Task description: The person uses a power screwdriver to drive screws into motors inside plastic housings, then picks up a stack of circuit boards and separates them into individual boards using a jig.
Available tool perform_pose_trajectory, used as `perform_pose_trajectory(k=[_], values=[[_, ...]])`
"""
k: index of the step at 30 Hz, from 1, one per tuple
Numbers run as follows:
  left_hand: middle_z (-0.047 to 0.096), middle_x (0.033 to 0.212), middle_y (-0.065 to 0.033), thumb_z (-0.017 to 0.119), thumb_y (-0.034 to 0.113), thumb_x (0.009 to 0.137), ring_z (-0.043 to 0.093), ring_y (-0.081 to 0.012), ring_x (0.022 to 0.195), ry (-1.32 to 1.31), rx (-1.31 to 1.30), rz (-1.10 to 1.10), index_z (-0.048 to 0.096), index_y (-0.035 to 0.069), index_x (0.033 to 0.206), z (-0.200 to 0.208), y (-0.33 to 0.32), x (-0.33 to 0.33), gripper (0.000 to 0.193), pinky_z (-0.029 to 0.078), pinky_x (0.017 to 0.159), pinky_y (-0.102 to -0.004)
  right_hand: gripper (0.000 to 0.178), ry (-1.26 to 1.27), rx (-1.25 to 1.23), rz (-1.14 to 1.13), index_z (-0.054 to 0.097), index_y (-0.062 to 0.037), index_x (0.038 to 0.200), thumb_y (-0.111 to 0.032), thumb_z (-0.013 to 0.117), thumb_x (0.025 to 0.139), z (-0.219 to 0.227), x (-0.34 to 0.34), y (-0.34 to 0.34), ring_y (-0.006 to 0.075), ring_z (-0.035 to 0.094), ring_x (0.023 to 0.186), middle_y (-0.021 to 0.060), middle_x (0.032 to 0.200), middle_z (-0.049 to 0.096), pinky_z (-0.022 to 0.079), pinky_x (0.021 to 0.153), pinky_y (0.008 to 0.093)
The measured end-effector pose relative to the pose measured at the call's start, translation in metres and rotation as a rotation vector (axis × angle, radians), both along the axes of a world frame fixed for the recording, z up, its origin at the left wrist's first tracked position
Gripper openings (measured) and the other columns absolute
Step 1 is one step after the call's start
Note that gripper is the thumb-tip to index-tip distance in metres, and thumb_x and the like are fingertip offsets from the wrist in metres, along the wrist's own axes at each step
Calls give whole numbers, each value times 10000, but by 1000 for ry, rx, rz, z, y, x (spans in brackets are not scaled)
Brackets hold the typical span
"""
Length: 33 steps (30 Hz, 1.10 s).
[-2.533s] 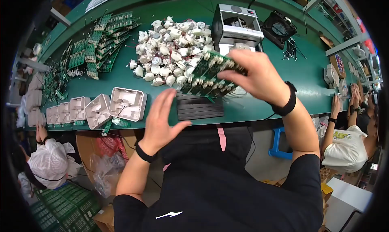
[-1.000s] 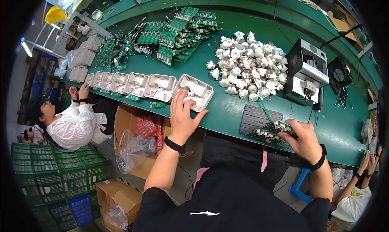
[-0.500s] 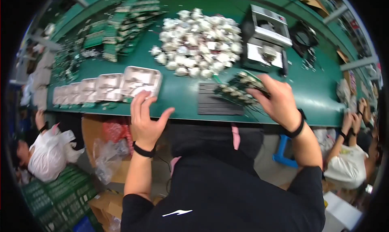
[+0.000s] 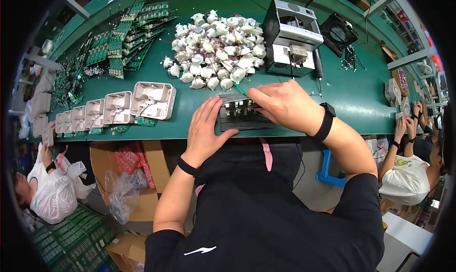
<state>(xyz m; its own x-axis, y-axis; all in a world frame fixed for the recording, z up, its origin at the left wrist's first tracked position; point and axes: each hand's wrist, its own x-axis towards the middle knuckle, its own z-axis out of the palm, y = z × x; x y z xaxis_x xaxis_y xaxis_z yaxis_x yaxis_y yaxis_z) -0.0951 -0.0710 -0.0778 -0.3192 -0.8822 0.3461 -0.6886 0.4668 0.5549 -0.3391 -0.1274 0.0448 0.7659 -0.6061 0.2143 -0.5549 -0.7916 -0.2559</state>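
A green circuit board panel point(image 4: 240, 109) with pale connectors lies on a black grooved pad point(image 4: 247, 125) near the table's front edge. Closed fingers of my right hand point(image 4: 292, 105) grip the panel's right end; the fingertips are partly hidden behind the knuckles. My left hand point(image 4: 205, 129) is open, its fingers stretched along the pad's left edge and its thumb over the pad's near left corner. A thin green piece point(image 4: 240, 88) sticks out beyond the panel; I cannot make out what it is. Behind the pad lies a heap of small white motors point(image 4: 216, 51) with wires.
White plastic housings point(image 4: 153, 100) stand in a row at left, small green boards beneath them. Stacked board panels point(image 4: 116, 53) lie farther back. A grey-black machine point(image 4: 293, 37) and a black fan point(image 4: 338, 32) stand at back right. Co-workers sit on both sides.
My right hand has brought the circuit board panel down and left onto the black pad. My left hand has moved right, from the white housings to the pad's left edge.
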Motion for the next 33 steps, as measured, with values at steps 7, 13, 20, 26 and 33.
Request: perform_pose_trajectory(k=[7,13,20,26,33], values=[[520,1457,-129,888,323,714,484,-346,1356,-8,-2,17,519,31,1393,3,1,-1,827,397,1119,-458,288,-17,35,18,522,-63,983,-118,742,806,1,-7,4,316,658,713,86,801,617,509,581,445],[532,1449,-128,887,326,710,485,-342,1358,-34,34,20,522,26,1393,4,1,-2,830,392,1126,-458,289,18,-7,31,511,-57,991,-107,735,814,-10,4,20,321,659,707,84,797,617,512,549,434],[538,1447,-123,888,329,706,491,-341,1355,-41,17,41,523,24,1395,3,1,-1,838,394,1126,-461,279,53,10,-4,506,-49,979,-98,727,816,-1,-3,0,295,665,680,76,779,606,511,516,420],[542,1448,-131,893,324,696,502,-358,1348,-11,19,23,549,25,1363,5,-1,-2,808,410,1103,-459,267,44,-19,64,505,-44,974,-92,721,824,0,-10,-2,276,677,680,75,775,604,512,506,420],[549,1441,-132,894,323,694,508,-358,1342,-11,29,27,559,26,1353,7,-3,-2,797,414,1096,-457,255,85,2,-4,507,-45,955,-86,718,818,-1,-7,2,274,669,669,69,758,592,506,498,407]])
